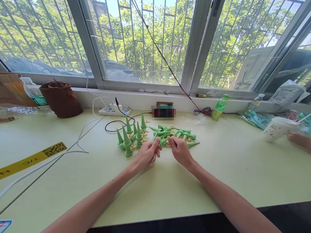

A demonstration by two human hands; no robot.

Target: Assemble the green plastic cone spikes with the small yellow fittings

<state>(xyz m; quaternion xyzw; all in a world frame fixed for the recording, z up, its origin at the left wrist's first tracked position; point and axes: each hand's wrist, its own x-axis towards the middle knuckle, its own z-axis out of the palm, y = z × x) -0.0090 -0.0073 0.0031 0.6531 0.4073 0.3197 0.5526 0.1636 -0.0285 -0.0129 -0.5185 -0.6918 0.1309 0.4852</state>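
Curled left hand [148, 152] and right hand [179, 149], grip unclear, sit just before the green spike pile [179, 133], right nearer.

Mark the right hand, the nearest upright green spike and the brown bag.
Right hand [180, 149]: head view, back of hand.
Upright green spike [126, 141]: head view, mid-body.
Brown bag [61, 99]: head view, front side.

Bright daylight floods through the windows [155, 48], soft shadows on the counter [165, 197]; edges look stretched.
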